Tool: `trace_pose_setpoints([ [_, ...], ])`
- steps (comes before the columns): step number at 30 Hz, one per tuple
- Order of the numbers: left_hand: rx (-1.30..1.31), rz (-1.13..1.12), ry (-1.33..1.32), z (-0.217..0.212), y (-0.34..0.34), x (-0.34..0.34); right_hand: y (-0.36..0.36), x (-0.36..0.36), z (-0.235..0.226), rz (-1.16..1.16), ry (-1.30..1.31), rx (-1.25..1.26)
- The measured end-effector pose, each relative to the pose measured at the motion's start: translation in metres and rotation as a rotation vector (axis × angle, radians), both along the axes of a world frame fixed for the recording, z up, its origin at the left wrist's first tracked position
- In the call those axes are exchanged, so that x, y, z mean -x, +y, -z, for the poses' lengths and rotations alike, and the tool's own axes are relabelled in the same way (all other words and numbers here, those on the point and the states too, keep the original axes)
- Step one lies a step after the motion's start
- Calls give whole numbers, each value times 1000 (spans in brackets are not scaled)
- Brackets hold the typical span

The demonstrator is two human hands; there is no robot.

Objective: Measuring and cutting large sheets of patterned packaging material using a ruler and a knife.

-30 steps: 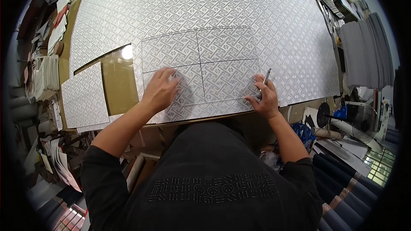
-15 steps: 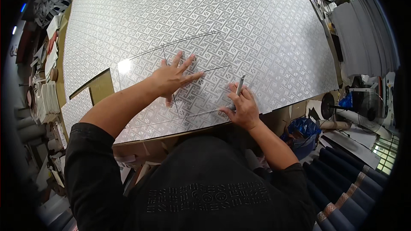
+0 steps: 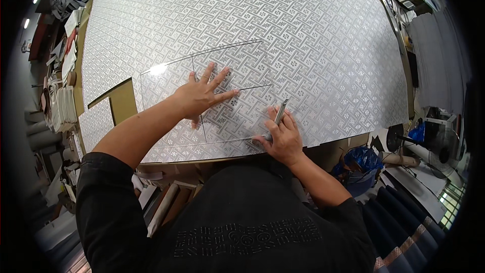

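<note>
A clear rectangular template (image 3: 237,63) with black lines across it lies on a large silver-grey patterned sheet (image 3: 313,35). My left hand (image 3: 199,96) presses flat on the template with its fingers spread. Near the template's lower right corner is my right hand (image 3: 284,134), its fingers curled around a slim silver utility knife (image 3: 281,111). The knife's tip points up and away from the sheet. The right thumb and fingertips rest at the template's near right edge, and the rest of the knife's handle is hidden in the palm.
At the left, a cut-out opening in the sheet bares the tan tabletop (image 3: 124,102). Stacked sheets (image 3: 434,55) stand at the far right. Off the right edge are a blue plastic bag (image 3: 365,159), a fan (image 3: 444,151) and dark rolls (image 3: 399,212). Paper stacks (image 3: 63,106) line the left.
The whole view has shifted slightly. My left hand stays spread on the template, and the right hand keeps hold of the knife near the same corner with little visible movement.
</note>
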State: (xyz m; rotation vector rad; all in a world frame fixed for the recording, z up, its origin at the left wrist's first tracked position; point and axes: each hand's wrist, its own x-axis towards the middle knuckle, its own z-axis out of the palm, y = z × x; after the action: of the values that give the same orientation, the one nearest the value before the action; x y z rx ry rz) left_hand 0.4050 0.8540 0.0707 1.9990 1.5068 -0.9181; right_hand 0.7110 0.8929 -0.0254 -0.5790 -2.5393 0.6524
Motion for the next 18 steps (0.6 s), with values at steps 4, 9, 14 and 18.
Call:
trace_pose_setpoints([
  [4,-35,-10,-18,1,-8,-1,2,0,0,10,78,-17],
  [9,-115,-23,-21,8,-13,1,-4,-11,-17,110,227,35],
  [14,-128,-11,-30,12,-15,2,-31,-47,-51,385,111,303],
  [18,-154,-25,-38,8,-17,1,-43,-48,-55,467,139,384],
])
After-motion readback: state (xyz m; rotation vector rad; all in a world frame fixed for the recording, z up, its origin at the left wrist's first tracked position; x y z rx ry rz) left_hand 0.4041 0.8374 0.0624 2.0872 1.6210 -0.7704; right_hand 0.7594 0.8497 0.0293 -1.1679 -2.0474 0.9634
